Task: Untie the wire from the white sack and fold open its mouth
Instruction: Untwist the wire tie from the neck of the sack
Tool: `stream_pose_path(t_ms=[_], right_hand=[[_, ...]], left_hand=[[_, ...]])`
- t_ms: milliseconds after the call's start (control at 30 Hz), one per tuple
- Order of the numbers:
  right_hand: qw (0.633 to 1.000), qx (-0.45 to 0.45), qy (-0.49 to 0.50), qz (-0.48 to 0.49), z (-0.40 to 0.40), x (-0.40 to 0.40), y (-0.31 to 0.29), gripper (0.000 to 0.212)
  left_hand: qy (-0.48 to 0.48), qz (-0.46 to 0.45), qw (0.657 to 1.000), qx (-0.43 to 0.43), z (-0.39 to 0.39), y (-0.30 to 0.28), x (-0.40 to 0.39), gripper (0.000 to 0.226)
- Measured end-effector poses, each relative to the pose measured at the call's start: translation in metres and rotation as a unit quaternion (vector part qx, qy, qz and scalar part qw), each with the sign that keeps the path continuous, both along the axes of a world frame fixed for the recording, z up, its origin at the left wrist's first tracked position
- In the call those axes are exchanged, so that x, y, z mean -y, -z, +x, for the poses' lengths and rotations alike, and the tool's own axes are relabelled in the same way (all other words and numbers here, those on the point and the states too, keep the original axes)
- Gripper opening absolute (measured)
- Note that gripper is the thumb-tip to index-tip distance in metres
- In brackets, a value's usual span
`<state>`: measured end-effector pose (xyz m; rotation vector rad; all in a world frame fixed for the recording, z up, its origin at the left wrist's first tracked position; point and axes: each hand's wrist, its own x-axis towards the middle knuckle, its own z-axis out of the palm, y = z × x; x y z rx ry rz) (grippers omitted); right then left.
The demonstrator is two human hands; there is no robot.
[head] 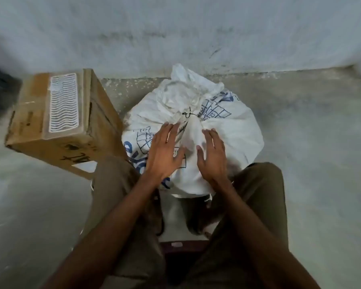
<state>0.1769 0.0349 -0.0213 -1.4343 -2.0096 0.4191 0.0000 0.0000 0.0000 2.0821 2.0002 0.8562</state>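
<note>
We have open room above the white sack (196, 130): our left hand (163, 153) and right hand (213, 157) lie flat and spread on it, with a bare gap between them leading straight to the wire (187, 115) just beyond our fingertips. The cardboard box (63, 122) crowds the left side; the wall (175, 34) closes off the far side.

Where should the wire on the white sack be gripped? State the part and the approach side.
Probably grip the wire by its twisted ends, which stick up at the near left of the cinched neck of the white sack. Come from above with fingertips, since the loop itself lies tight against the fabric. Both hands rest open below it.
</note>
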Motion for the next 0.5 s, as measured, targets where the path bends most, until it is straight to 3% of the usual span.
stream_pose_path(t_ms=[167, 333, 500], right_hand=[[0.997, 0.041, -0.023, 0.061, 0.007, 0.043, -0.048, 0.051], [0.995, 0.072, -0.021, 0.073, 0.015, 0.051, -0.079, 0.048], [0.993, 0.101, -0.033, 0.056, 0.015, 0.030, -0.085, 0.049]], left_hand=[[0.011, 0.006, 0.999, -0.045, 0.005, -0.040, 0.045, 0.061], [0.004, 0.022, 0.999, -0.023, 0.002, -0.069, 0.058, 0.056], [0.000, 0.011, 1.000, 0.006, -0.004, -0.061, 0.041, 0.052]])
